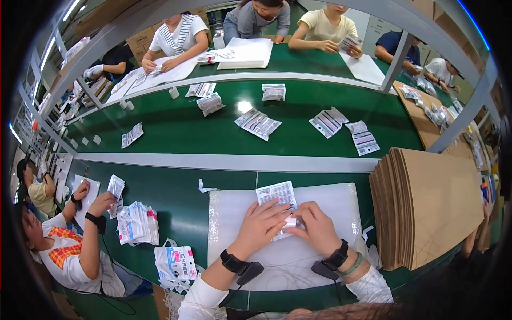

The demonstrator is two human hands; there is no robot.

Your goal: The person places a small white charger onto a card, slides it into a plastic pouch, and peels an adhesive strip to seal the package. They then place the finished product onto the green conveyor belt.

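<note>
A printed white packet lies on the white padded sheet in front of me, its upper part showing past my fingers. Across its lower part rests my left hand, fingers stretched out and lying flat on it. My right hand is bent at the packet's right side, its thumb and fingers closed around a small white block-shaped piece. Both hands meet at this piece and partly cover it, so I cannot tell whether it is inside the packet.
Brown cardboard sheets stand stacked at the right. Left of the sheet are a pile of packets and more printed packets. Several packets lie on the green surface beyond the grey rail. A co-worker sits at the left; others work opposite.
</note>
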